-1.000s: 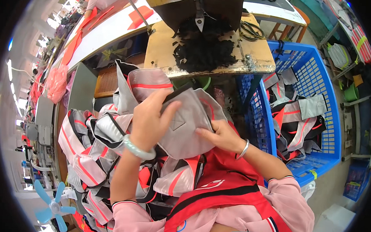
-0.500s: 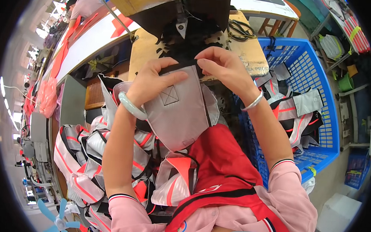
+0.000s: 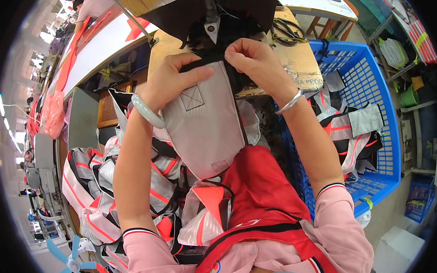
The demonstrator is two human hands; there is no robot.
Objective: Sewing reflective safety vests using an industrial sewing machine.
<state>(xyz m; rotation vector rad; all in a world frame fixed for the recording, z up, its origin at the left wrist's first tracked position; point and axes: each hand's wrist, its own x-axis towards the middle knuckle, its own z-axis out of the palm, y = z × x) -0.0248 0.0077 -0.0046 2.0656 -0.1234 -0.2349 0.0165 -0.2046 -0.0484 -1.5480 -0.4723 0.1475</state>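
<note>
A grey fabric piece with black edging and a stitched crossed square hangs in front of me, its lower end by my red apron. My left hand is closed on its upper left edge, thumb lying on the grey face and fingers behind. At the upper right corner, the thumb and forefinger of my right hand are pinched together at the black edging; the exact hold is partly hidden against dark scraps. Just beyond both hands is the pointed metal tip of a machine.
Grey, black and orange sewn pieces are heaped at the left. A blue basket on the right holds similar pieces. Black-handled scissors lie on the wooden worktop. Another person leans over a white table at far left.
Both hands and the fabric piece have moved slightly up and left, closer to the machine's metal tip. The grip looks the same.
</note>
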